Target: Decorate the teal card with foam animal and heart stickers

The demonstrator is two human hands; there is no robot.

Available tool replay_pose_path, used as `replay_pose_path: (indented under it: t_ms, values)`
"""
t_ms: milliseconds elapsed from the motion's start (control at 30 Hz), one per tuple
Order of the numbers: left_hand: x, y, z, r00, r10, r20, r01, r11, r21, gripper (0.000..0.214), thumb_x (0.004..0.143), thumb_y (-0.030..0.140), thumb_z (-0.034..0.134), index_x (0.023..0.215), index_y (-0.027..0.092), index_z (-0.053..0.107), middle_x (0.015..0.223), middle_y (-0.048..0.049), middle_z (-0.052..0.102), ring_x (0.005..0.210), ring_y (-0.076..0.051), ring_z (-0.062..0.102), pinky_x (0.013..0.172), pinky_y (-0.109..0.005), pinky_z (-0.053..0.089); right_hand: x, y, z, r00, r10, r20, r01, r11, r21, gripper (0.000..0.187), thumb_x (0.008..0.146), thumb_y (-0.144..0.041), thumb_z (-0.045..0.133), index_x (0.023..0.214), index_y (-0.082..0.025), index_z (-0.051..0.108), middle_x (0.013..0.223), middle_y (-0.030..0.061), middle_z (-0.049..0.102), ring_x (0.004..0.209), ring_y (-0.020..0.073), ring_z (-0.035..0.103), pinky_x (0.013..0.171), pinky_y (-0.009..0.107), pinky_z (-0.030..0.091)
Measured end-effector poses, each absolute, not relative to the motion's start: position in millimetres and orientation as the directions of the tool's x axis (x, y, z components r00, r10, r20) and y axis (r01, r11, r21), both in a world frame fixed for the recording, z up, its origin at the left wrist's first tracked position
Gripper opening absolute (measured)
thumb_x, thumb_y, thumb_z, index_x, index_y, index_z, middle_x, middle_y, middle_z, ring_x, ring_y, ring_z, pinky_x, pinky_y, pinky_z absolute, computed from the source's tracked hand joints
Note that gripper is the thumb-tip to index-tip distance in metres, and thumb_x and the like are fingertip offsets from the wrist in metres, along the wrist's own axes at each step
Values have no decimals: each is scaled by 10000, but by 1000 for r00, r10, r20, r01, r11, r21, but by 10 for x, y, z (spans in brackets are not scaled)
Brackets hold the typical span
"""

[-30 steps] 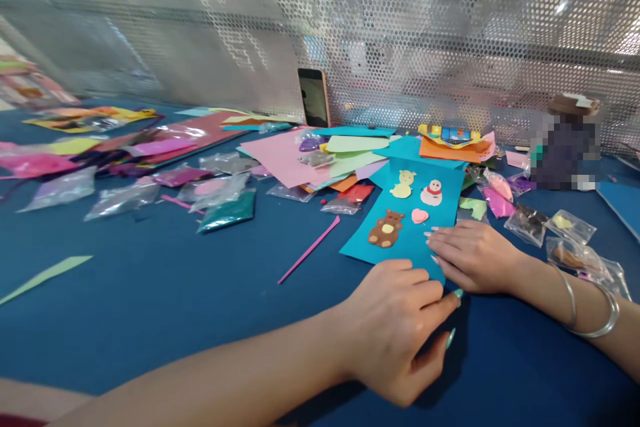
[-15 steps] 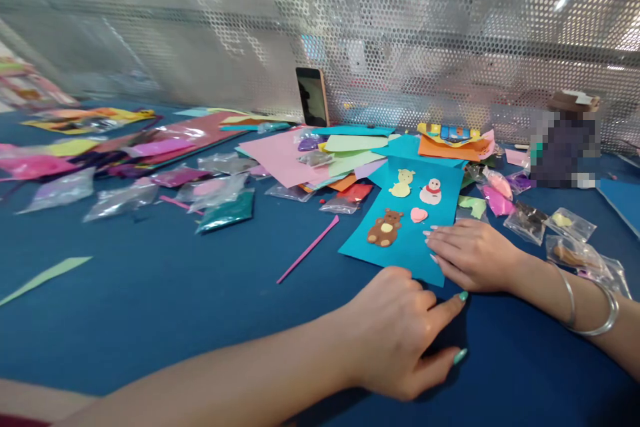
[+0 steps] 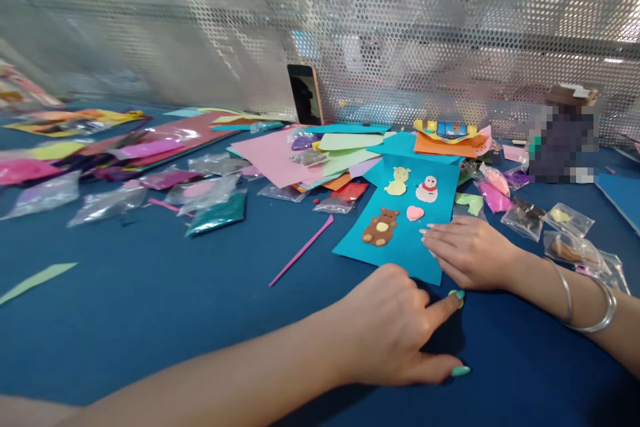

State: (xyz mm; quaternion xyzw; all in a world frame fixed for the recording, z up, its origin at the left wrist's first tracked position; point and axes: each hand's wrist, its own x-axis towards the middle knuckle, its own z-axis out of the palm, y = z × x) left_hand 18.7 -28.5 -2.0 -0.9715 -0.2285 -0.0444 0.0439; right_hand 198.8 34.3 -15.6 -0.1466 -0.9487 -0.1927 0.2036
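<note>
A turquoise card (image 3: 400,240) lies on the blue table, with a brown bear (image 3: 380,227), a pink heart (image 3: 415,213), a yellow figure (image 3: 397,183) and a snowman (image 3: 428,189) stuck on it. My right hand (image 3: 467,253) rests flat on the card's near right corner, fingers stretched out. My left hand (image 3: 395,330) lies on the table just in front of the card's near edge, its forefinger and thumb apart, holding nothing.
A pile of coloured paper sheets (image 3: 320,153) lies behind the card. A phone (image 3: 304,94) leans on the perforated metal wall. Small plastic bags (image 3: 565,233) sit at the right, more bags (image 3: 210,200) and a pink strip (image 3: 301,250) at the left.
My left hand has slid back off the card's near corner toward me, its forefinger and thumb spreading apart. My right hand stays on the card.
</note>
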Motion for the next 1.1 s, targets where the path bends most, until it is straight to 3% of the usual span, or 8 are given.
replay_pose_path:
  t_ms: [333,700,867,1000,1100]
  values:
    - [216,-283,17,885,466,1,465,-883,-66,575,825,597,427,1176,153,530,571,-30,649,479,-219,606,401,-290,332,1980,342,-159,-867,196,459,365,876,314,284,850,-148,380,922,-77,645,909,76,705,843,201,662,615,327,481]
    - [218,-273,34,886,464,-10,463,-884,-58,575,825,609,424,1170,163,534,576,-30,652,483,-217,607,395,-288,317,1979,345,-144,-870,188,456,355,880,315,306,872,-170,361,922,-78,649,922,87,701,850,202,662,615,323,481]
    - [181,-287,-52,896,414,159,429,-901,-70,545,822,582,445,1101,128,563,521,-13,616,424,-193,558,383,-290,307,1980,345,-145,-869,193,455,361,877,318,305,879,-172,360,918,-83,649,923,85,701,850,197,660,618,321,477]
    - [160,-288,-76,851,335,404,393,-917,-68,401,887,430,377,1005,116,597,494,-1,578,392,-168,504,379,-297,286,1979,352,-158,-868,198,455,362,880,308,299,883,-167,362,926,-83,646,912,72,703,863,195,655,632,320,473]
    - [139,-282,-54,799,336,498,418,-907,-59,339,900,338,349,871,138,621,499,-3,572,401,-160,499,387,-293,273,1976,359,-170,-868,191,458,356,882,307,296,877,-159,364,931,-78,643,910,69,702,866,199,653,628,325,467]
